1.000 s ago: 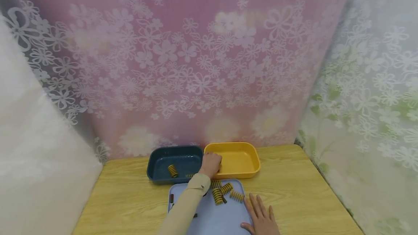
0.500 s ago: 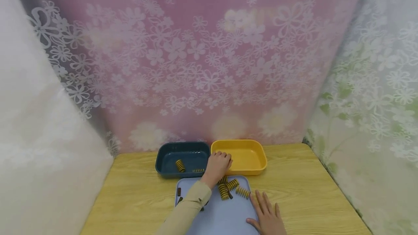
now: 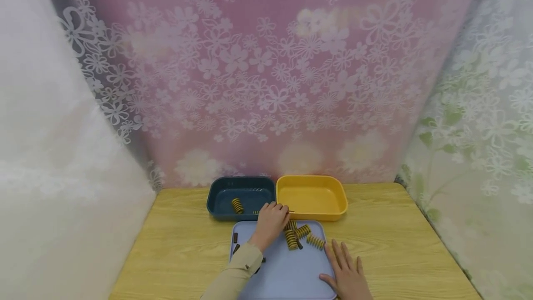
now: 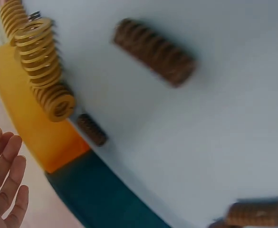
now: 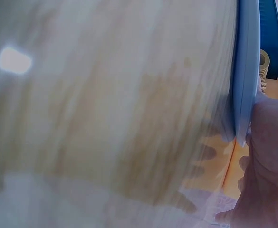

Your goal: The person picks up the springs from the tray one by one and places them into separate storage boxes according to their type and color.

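My left hand is over the far edge of the pale blue tray, by the front wall of the yellow bin. In the left wrist view, its loosely bent fingers show nothing between them. Several yellow coil springs lie in the tray's far right part, below that hand. Brown springs lie on the tray too, some partly hidden by the left arm in the head view. My right hand lies with fingers spread at the tray's right edge, touching its rim.
A dark teal bin stands at the back left, with a yellow spring inside and another partly visible. Beside it is the yellow bin. Wood-grain table surrounds the tray; a pink flowered curtain hangs behind.
My left hand has drawn back from over the yellow bin towards the tray. My right hand has stayed at the tray's edge. The whole head view has shifted slightly.
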The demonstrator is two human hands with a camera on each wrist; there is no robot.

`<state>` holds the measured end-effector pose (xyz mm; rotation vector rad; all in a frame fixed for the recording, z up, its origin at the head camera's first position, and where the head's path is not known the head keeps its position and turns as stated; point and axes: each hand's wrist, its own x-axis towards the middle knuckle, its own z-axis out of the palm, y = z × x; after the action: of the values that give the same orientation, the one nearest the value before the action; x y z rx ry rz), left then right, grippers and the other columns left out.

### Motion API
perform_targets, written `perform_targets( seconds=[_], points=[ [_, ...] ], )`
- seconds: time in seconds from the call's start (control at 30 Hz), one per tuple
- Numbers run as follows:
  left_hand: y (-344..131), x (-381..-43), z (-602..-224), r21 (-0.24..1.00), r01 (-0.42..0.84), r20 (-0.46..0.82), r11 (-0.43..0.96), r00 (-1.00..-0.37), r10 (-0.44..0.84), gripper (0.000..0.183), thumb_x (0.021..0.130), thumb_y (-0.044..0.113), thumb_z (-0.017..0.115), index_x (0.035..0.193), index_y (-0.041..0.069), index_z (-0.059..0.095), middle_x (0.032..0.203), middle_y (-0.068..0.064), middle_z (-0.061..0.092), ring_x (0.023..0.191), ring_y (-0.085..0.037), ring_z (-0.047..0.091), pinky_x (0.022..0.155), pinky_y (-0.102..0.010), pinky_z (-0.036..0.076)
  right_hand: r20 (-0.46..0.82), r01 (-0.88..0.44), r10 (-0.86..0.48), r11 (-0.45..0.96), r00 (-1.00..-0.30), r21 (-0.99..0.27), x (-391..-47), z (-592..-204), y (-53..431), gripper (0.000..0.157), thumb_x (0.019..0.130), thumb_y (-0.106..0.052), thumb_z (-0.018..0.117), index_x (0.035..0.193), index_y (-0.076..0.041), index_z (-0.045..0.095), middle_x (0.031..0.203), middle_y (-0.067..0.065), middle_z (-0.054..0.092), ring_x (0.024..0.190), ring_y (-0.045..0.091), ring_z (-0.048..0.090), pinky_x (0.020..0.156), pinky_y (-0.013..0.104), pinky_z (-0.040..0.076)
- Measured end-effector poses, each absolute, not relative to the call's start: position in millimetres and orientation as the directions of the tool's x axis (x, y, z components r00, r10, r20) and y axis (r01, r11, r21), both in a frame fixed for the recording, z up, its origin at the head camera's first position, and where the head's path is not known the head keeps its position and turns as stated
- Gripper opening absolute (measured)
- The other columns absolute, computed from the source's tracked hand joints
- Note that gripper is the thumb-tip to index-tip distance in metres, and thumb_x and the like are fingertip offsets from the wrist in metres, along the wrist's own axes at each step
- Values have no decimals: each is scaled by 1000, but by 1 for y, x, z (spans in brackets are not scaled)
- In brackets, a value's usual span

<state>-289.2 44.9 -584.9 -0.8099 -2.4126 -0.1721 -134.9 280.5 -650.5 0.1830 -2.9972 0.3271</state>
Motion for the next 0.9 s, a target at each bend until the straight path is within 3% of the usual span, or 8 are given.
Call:
perform_targets(
  seconds=[0.17, 0.37, 0.47, 0.67, 0.9],
  points=[
    [31, -288, -598, -24, 555, 551, 831, -687, 475, 13, 92, 33, 76, 92, 20, 76, 84, 5, 72, 76, -14, 62, 67, -29, 48, 109, -126, -105, 968, -989, -217, -136, -650, 282, 83, 92, -63, 59, 155, -14, 40, 164, 13, 29, 148, 41, 26, 108, 77, 21],
    [20, -287, -606, -46, 553, 568, 832, -670, 477, 12, 87, 32, 81, 86, 22, 75, 77, 7, 70, 73, -13, 62, 65, -28, 45, 113, -120, -96, 966, -989, -231, -135, -648, 281, 81, 91, -60, 61, 155, -13, 42, 163, 14, 30, 148, 41, 27, 108, 77, 20],
    [17, -284, -607, -78, 547, 559, 833, -668, 491, 12, 84, 31, 83, 88, 22, 77, 79, 7, 72, 76, -13, 65, 69, -29, 49, 124, -125, -98, 965, -987, -232, -135, -647, 281, 81, 91, -60, 61, 154, -13, 42, 162, 14, 32, 148, 41, 27, 107, 78, 20],
    [13, -278, -608, -91, 527, 471, 845, -725, 503, 12, 86, 30, 82, 92, 21, 77, 86, 5, 75, 84, -16, 69, 82, -35, 55, 137, -132, -101, 963, -985, -236, -134, -646, 279, 80, 92, -59, 61, 156, -15, 40, 162, 14, 32, 150, 39, 25, 107, 78, 20],
    [9, -273, -613, -143, 489, 405, 861, -764, 502, 9, 87, 26, 81, 94, 20, 78, 88, 2, 72, 85, -17, 68, 78, -33, 53, 161, -145, -109, 961, -981, -236, -134, -647, 279, 80, 92, -58, 62, 155, -14, 40, 162, 14, 32, 151, 38, 23, 106, 78, 21]
  ],
)
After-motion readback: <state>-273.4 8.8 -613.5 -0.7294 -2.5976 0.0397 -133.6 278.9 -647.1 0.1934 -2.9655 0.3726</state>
